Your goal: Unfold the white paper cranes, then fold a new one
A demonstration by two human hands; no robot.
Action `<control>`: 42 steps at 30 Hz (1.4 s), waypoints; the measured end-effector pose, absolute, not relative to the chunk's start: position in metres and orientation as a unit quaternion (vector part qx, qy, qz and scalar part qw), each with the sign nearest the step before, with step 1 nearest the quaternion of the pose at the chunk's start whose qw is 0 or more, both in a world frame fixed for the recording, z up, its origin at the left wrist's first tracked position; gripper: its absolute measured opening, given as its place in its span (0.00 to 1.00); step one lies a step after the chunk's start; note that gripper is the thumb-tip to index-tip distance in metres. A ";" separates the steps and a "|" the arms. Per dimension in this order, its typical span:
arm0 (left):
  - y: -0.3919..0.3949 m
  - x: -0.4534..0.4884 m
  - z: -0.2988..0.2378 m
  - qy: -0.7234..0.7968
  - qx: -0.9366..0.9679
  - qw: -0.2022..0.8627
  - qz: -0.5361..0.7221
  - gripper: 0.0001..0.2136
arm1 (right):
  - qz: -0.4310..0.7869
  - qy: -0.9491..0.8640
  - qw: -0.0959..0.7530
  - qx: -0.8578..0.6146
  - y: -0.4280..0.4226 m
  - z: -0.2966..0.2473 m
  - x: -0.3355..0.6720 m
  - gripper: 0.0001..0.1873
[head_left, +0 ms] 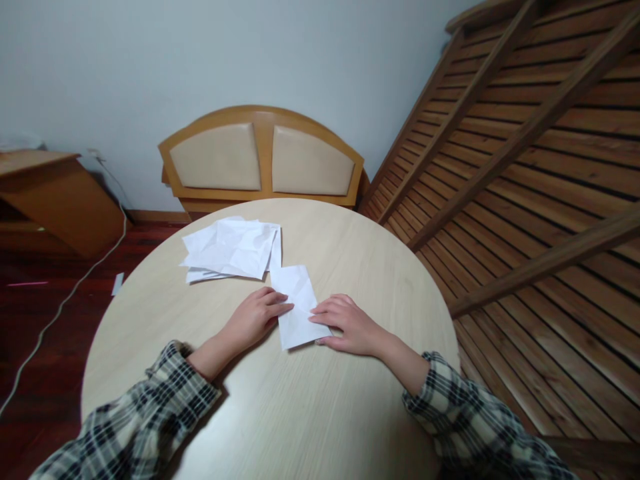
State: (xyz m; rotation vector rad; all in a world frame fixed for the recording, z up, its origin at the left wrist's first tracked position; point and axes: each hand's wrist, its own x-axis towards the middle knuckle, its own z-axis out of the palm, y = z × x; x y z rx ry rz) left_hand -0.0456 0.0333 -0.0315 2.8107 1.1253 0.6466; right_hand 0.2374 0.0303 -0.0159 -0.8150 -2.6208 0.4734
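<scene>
A white folded sheet of paper (299,327) lies on the table in front of me, with creases across its middle. My left hand (254,316) holds its left edge, the fingertips resting on the paper and the rest of the fingers closed together. At the right edge, my right hand (346,325) grips the sheet, fingers on top and thumb by the lower right corner. Just beyond my left hand sits a loose stack of creased white papers (230,248); its near right corner comes close to the folded sheet's upper end.
The round pale wooden table (380,280) carries the papers. Behind it stands a padded wooden headboard (265,160) against the wall. Leaning wooden slats (525,167) rise at the right. On the left are a wooden desk (50,200) and a white cable (75,300) on the floor.
</scene>
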 end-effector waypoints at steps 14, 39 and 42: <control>0.033 -0.046 -0.035 0.297 0.905 0.178 0.248 0.16 | 0.091 -0.908 0.193 -0.361 0.036 -0.028 0.242 0.18; 0.012 -0.035 -0.006 0.254 0.916 0.003 0.312 0.13 | -0.061 -0.934 0.116 -0.332 0.022 -0.022 0.226 0.03; 0.011 -0.029 -0.003 0.218 0.942 0.012 0.254 0.16 | -0.070 -0.927 0.110 -0.351 0.023 -0.021 0.229 0.03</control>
